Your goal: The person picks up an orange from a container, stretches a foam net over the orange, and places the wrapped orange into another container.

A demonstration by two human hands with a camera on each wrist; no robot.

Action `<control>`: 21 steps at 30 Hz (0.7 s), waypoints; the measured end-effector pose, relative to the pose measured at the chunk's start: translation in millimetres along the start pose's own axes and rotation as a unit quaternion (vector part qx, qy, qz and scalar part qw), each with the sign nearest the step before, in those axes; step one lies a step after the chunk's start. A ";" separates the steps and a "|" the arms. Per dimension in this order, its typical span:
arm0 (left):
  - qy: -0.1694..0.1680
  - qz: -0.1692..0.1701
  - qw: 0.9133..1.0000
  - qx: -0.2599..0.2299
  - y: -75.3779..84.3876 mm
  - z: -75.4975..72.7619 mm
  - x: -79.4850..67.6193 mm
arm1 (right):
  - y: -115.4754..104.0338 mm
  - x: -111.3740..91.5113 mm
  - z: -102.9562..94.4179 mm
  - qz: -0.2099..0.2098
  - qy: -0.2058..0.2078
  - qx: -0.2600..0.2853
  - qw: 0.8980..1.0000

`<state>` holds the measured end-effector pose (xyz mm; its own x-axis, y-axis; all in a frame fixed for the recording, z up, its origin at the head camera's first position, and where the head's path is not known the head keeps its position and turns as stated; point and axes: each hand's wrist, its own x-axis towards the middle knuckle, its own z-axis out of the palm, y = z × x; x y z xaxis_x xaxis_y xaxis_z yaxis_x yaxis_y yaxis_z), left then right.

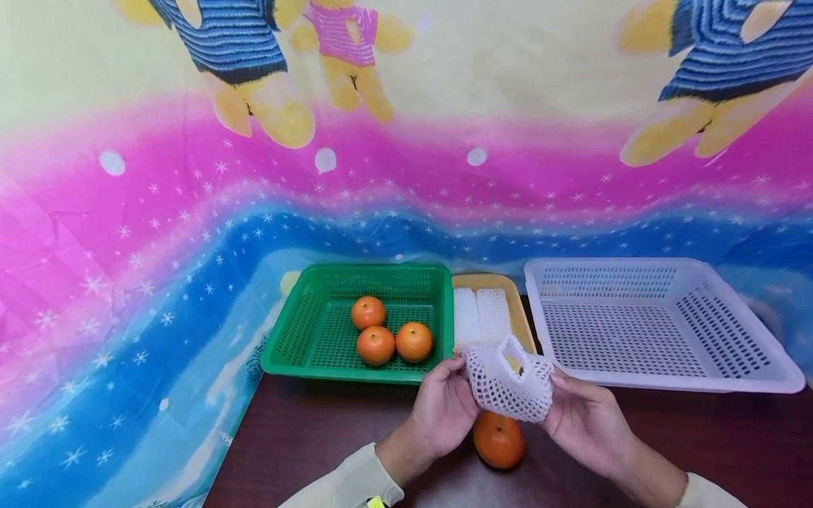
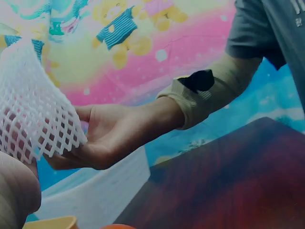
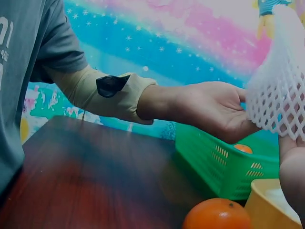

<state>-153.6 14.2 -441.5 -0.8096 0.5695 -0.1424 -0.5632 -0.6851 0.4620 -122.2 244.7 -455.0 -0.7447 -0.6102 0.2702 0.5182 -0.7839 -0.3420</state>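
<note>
I see a person holding up a white net with both hands, just above an orange on the brown counter. It looks to me like they are spreading the net wide. To do that well, pull both sides softly and by the same amount, so the hole is round and the thin strings don't snap. Fingertips should be near the edge, and not squash it flat.

The left hand is at nine o'clock on the net, the right hand at three. Each has its thumb and fingers close together, pinching the net's side; some fingertips hide behind it. Neither hand touches the orange, which sits at six o'clock from the net. At ten o'clock, a green basket holds three more oranges. A yellow tray with white bundles is at twelve, and a white basket at two.
</note>
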 end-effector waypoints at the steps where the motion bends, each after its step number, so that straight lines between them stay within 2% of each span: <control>1: 0.009 -0.003 1.000 0.006 -0.9 -0.3 -1.5 | 0.4 -1.7 -1.2 0.000 0.002 0.005 1.000; 4: 0.031 -0.021 0.999 0.023 -3.5 -2.6 -7.2 | 2.6 -7.9 -4.1 -0.004 0.001 0.022 1.000; 8: 0.039 -0.038 0.997 0.047 -7.1 -9.6 -13.7 | 9.7 -16.1 -8.3 0.006 -0.009 0.032 0.999; 12: 0.044 -0.039 0.997 0.057 -11.6 -16.4 -17.4 | 20.0 -21.1 -14.3 0.015 -0.019 0.041 0.999; 15: 0.078 -0.024 0.994 0.078 -15.6 -20.6 -19.7 | 25.5 -24.0 -19.5 0.007 -0.020 0.049 0.999; 18: 0.126 0.000 0.984 0.123 -21.3 -26.0 -22.2 | 27.1 -27.9 -24.7 0.002 -0.006 0.026 1.000; 21: 0.174 0.023 0.966 0.188 -28.7 -33.8 -23.3 | 25.2 -31.9 -28.3 0.008 0.033 -0.028 0.999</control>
<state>-124.1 5.2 -481.1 -0.8762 0.3094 -0.3695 -0.4777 -0.4555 0.7512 -97.3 247.6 -497.8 -0.7640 -0.6117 0.2052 0.5066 -0.7657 -0.3962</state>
